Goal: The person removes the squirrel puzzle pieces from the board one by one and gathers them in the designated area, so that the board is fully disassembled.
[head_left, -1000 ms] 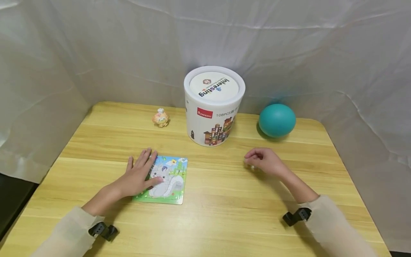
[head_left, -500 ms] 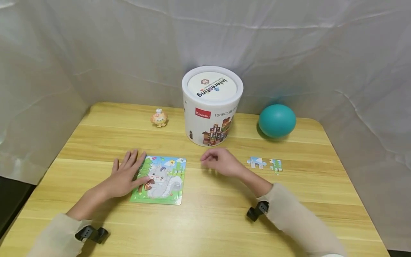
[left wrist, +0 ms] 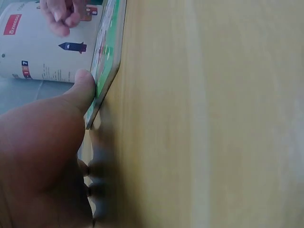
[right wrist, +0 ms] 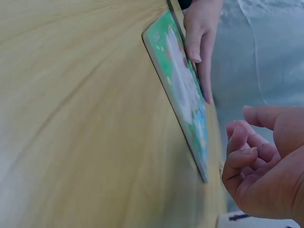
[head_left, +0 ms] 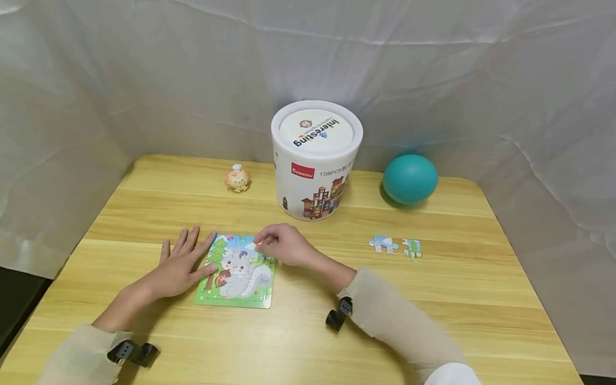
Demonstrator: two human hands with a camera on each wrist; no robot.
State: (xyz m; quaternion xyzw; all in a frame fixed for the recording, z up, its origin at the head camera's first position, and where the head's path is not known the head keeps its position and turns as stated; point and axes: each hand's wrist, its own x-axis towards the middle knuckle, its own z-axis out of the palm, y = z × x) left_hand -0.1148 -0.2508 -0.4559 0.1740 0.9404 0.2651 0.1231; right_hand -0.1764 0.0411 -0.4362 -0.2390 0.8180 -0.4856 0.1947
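Seeing two pieces [head_left: 383, 242] loose at right, we touch the seemingly near-full puzzle [head_left: 235, 272] with our spread left hand [head_left: 177, 271], our empty right hand [head_left: 286, 245] half-curled above.

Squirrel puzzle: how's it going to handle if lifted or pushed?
The squirrel puzzle is probably stiff: its edge shows board-like thickness in both wrist views. Pushed, it should slide rather than tip, lying flat on the table. Tilted, it might shed pieces, judging by the loose blue-white piece and green piece nearby.
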